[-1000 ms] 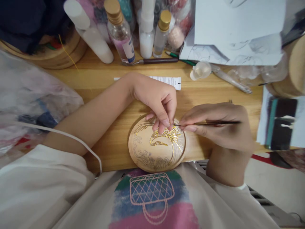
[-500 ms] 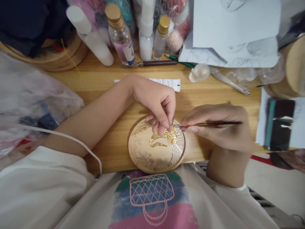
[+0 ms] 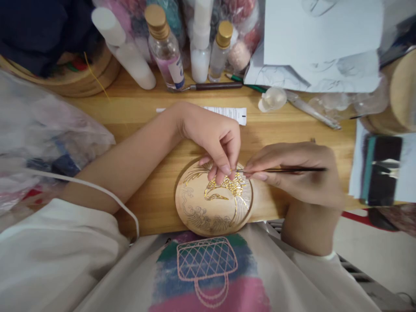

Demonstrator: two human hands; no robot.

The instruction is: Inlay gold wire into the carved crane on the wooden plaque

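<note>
Head view, the only angle here: the round wooden disc sits low centre of the frame at the front edge of the desk, with its gold crane outline partly laid. The left hand has its fingertips bunched together on the disc's upper part; whether they pinch wire is too small to tell. The right hand pinches a thin dark tool, tip right at those fingertips. Imo the trick is wrists braced on the desk, tiny nudges and light pressure so the disc doesn't skate. The bottles stand well apart, upper centre.
</note>
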